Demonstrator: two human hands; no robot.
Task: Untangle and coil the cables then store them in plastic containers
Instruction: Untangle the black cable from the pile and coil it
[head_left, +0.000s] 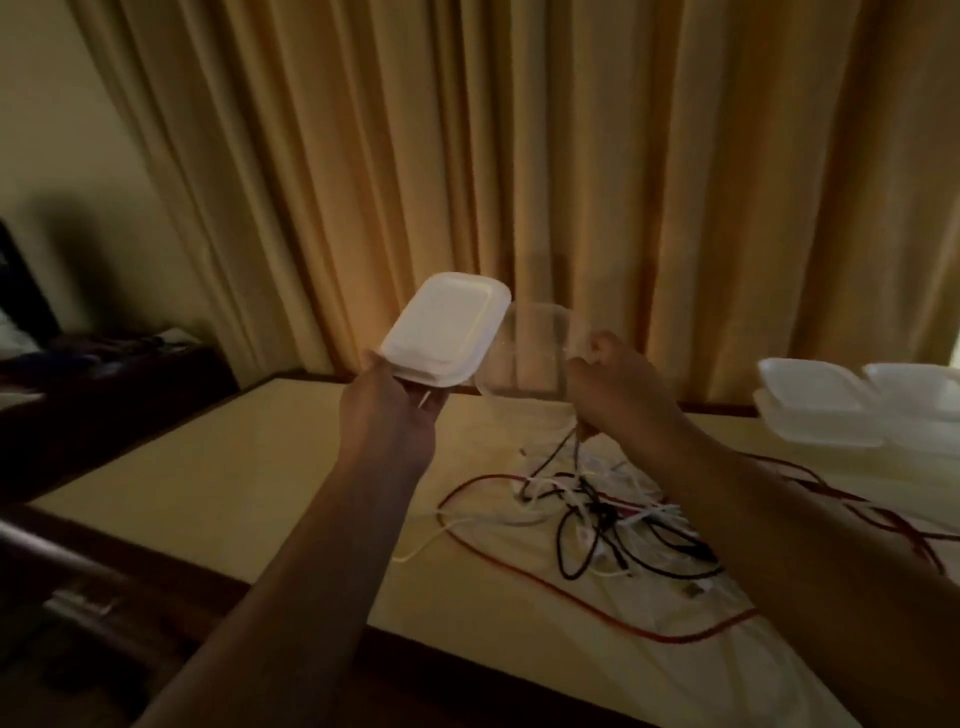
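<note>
Head view: lid (447, 332) above left hand (395, 410)

— Any writing on the white lid (444, 332) or the clear container (530, 358)?
— None readable; both look plain and blurred.
— The stacked containers (821, 405) at the worktop's (249, 467) far right edge?
— No legible label there either.

I see bare counter (234, 467) on the left, open for reaching. The cable tangle (597, 519) crowds the middle, with a red cable (660, 638) looping toward the near edge. Stacked containers (831, 405) block the far right, and the curtain (519, 156) hangs close behind.
</note>
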